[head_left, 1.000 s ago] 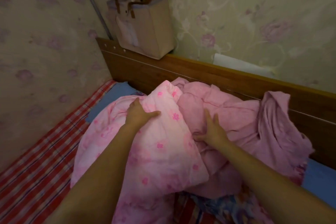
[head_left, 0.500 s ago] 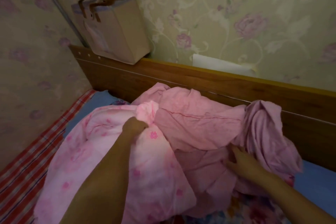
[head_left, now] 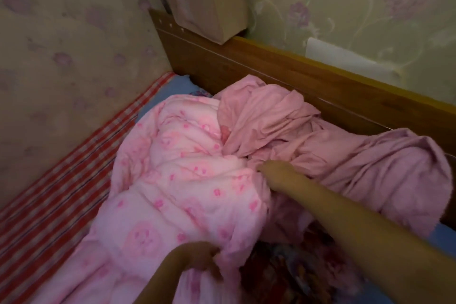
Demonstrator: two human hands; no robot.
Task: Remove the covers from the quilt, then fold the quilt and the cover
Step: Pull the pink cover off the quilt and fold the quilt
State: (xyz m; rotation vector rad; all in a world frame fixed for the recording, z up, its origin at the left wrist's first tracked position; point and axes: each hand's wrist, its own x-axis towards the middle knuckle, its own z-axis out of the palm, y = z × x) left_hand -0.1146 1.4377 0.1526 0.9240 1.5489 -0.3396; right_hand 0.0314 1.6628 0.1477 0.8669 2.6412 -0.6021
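A puffy light-pink quilt [head_left: 177,175] with darker pink flowers lies bunched on the bed at centre left. A plain pink cover [head_left: 345,155] is crumpled beside it, against the headboard and off to the right. My left hand [head_left: 197,258] grips the quilt's near edge at the bottom centre. My right hand [head_left: 276,174] reaches in where quilt and cover meet, its fingers buried in the folds, so I cannot tell what it holds.
A wooden headboard [head_left: 271,74] runs behind the bedding, with a beige fabric bag [head_left: 207,0] on top and a white object [head_left: 345,59] behind it. A red striped sheet [head_left: 56,185] covers the mattress at left. Floral-papered walls close in at left and rear.
My left hand moved from the quilt's far top fold down to its near edge. My right hand shifted left from the cover toward the seam between quilt and cover. The quilt now lies flatter.
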